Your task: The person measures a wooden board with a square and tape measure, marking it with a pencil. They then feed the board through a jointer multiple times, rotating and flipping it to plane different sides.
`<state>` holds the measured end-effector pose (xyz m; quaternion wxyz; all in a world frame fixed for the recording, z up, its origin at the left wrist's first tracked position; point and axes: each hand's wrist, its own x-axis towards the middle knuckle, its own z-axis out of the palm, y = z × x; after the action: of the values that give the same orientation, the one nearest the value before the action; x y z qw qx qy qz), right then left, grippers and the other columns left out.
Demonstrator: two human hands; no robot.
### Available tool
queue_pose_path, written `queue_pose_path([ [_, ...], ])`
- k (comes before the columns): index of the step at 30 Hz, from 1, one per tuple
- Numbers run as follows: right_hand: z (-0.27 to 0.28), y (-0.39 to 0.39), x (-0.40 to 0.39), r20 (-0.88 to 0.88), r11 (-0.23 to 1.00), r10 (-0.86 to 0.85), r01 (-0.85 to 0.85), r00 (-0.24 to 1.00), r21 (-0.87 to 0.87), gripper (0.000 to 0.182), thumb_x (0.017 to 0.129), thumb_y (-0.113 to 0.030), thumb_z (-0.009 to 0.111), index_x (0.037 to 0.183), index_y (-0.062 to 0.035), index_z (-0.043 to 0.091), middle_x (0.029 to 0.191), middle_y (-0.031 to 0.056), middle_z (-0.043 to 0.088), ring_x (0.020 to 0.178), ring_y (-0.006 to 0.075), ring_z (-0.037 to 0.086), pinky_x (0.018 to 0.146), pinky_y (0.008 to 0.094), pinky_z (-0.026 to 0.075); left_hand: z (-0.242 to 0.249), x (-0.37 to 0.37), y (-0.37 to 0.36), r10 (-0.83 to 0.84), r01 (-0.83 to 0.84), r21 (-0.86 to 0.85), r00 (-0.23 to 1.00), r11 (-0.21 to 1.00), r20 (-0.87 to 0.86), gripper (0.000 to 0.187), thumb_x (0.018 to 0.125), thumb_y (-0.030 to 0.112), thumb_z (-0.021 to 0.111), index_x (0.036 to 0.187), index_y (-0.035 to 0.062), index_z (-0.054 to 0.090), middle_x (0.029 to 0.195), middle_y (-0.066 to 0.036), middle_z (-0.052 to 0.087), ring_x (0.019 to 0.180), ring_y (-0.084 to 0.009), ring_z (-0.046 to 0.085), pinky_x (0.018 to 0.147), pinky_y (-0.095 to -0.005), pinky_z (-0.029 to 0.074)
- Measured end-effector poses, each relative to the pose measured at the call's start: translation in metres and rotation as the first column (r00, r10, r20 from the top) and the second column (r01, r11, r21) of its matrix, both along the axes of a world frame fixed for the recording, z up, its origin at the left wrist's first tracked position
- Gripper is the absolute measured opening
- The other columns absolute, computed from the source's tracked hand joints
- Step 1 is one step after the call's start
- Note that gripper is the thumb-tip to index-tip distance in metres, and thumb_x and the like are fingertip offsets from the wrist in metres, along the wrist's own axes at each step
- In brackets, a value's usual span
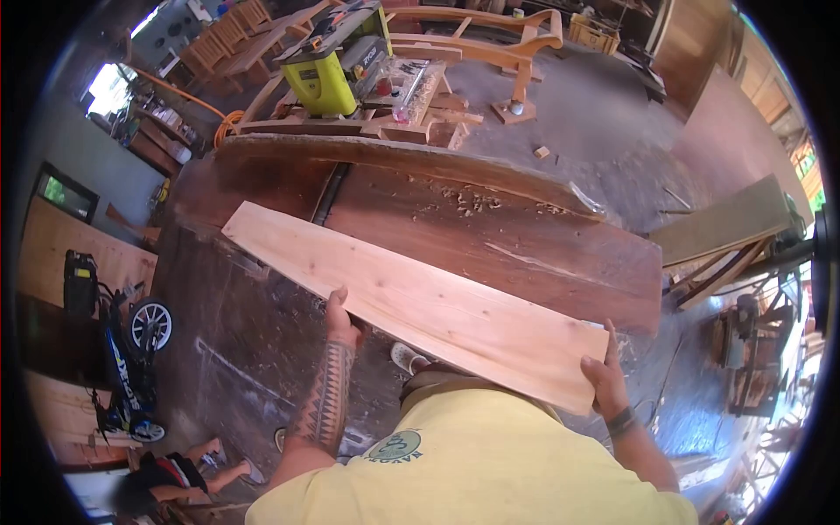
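Note:
I hold a long pale wooden plank [411, 297] level in front of my chest, running from upper left to lower right. My left hand [341, 322] grips its near long edge around the middle, with a tattooed forearm below it. My right hand [605, 374] clasps the plank's right end, a dark band on that wrist. Under the plank lies a big dark wooden slab [507, 236] with wood shavings scattered on it.
A yellow-green planer machine [337, 61] stands on a wooden bench beyond the slab. Light wooden frames [490, 39] lie on the concrete floor behind. A small bicycle [131, 350] leans at left, and a person's legs [206, 468] show at lower left. Boards and a bench [731, 236] stand at right.

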<state>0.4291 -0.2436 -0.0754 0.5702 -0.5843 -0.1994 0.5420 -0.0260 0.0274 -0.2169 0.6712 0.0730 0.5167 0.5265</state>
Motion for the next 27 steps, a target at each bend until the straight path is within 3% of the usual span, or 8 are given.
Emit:
queue_pose_path([
  [4, 0.016, 0.000, 0.046, -0.212, 0.989, 0.048, -0.076, 0.976, -0.125, 0.084, 0.098, -0.006, 0.066, 0.169, -0.0186, 0.023, 0.154, 0.0144, 0.051, 0.140, 0.0300, 0.056, 0.115, 0.0467, 0.052, 0.059, 0.051, -0.031, 0.224, -0.264, 0.145, 0.943, 0.954, 0.245, 0.070, 0.103, 0.058, 0.055, 0.150, 0.0058, 0.054, 0.150, -0.015, 0.061, 0.141, -0.0321, 0.058, 0.116, -0.0488, 0.050],
  [6, 0.027, 0.007, 0.060, -0.282, 0.978, 0.085, -0.134, 0.956, -0.158, 0.076, 0.100, -0.009, 0.066, 0.165, -0.0202, 0.028, 0.153, 0.0137, 0.052, 0.139, 0.0312, 0.058, 0.114, 0.0484, 0.053, 0.044, 0.083, -0.047, 0.219, -0.277, 0.145, 0.920, 0.950, 0.326, 0.070, 0.103, 0.059, 0.053, 0.151, 0.0068, 0.053, 0.150, -0.014, 0.061, 0.141, -0.0316, 0.058, 0.116, -0.0490, 0.050],
  [15, -0.013, 0.016, 0.142, -0.559, 0.818, 0.036, -0.345, 0.829, -0.460, 0.058, 0.107, -0.026, 0.064, 0.159, -0.0128, 0.041, 0.146, 0.0139, 0.062, 0.131, 0.0293, 0.065, 0.109, 0.0476, 0.056, -0.056, 0.253, -0.097, -0.137, 0.101, 0.094, 0.806, 0.990, 0.575, 0.071, 0.105, 0.064, 0.048, 0.152, 0.0114, 0.050, 0.150, -0.012, 0.059, 0.140, -0.0292, 0.058, 0.117, -0.0501, 0.049],
  [17, -0.001, 0.025, 0.154, -0.254, 0.783, 0.292, -0.383, 0.922, -0.489, 0.065, 0.106, -0.029, 0.069, 0.161, -0.0074, 0.043, 0.151, 0.0135, 0.060, 0.128, 0.0283, 0.066, 0.109, 0.0457, 0.054, -0.067, 0.264, -0.090, -0.184, 0.149, 0.109, 0.798, 0.983, 0.574, 0.071, 0.105, 0.066, 0.047, 0.152, 0.0124, 0.049, 0.150, -0.011, 0.058, 0.140, -0.0287, 0.058, 0.117, -0.0503, 0.049],
  [19, 0.015, 0.043, 0.175, 0.186, 0.725, 0.581, -0.400, 0.792, -0.561, 0.073, 0.103, -0.033, 0.074, 0.162, -0.0061, 0.041, 0.153, 0.0126, 0.060, 0.128, 0.0284, 0.066, 0.110, 0.0459, 0.053, -0.071, 0.272, -0.077, -0.223, 0.182, 0.129, 0.796, 0.975, 0.562, 0.071, 0.106, 0.067, 0.045, 0.153, 0.0134, 0.049, 0.150, -0.010, 0.058, 0.140, -0.0282, 0.057, 0.117, -0.0505, 0.049],
  [22, 0.059, 0.075, 0.205, 0.139, 0.672, 0.739, -0.704, 0.660, -0.230, 0.094, 0.092, -0.043, 0.085, 0.164, -0.0033, 0.038, 0.154, 0.0165, 0.059, 0.129, 0.0348, 0.065, 0.108, 0.0483, 0.053, -0.074, 0.287, -0.058, -0.235, 0.185, 0.147, 0.814, 0.972, 0.531, 0.072, 0.106, 0.069, 0.044, 0.153, 0.0149, 0.048, 0.150, -0.009, 0.057, 0.139, -0.0274, 0.057, 0.117, -0.0509, 0.048],
  [25, 0.139, 0.099, 0.153, 0.750, 0.397, 0.647, -0.781, -0.134, -0.482, 0.095, 0.084, -0.043, 0.093, 0.158, -0.0030, 0.046, 0.149, 0.0229, 0.062, 0.134, 0.0404, 0.064, 0.109, 0.0466, 0.052, -0.082, 0.303, -0.040, -0.206, 0.147, 0.163, 0.868, 0.976, 0.451, 0.072, 0.107, 0.071, 0.042, 0.154, 0.0164, 0.046, 0.151, -0.008, 0.057, 0.139, -0.0266, 0.057, 0.117, -0.0513, 0.048],
  [27, 0.125, 0.097, 0.156, 0.816, 0.552, 0.569, -0.689, -0.100, -0.470, 0.075, 0.081, -0.034, 0.089, 0.140, -0.0020, 0.055, 0.127, 0.0271, 0.068, 0.116, 0.0476, 0.067, 0.098, 0.0526, 0.055, -0.101, 0.319, -0.026, -0.154, 0.087, 0.207, 0.930, 0.974, 0.333, 0.072, 0.107, 0.072, 0.041, 0.154, 0.0174, 0.046, 0.151, -0.008, 0.056, 0.139, -0.0261, 0.057, 0.117, -0.0515, 0.048],
])
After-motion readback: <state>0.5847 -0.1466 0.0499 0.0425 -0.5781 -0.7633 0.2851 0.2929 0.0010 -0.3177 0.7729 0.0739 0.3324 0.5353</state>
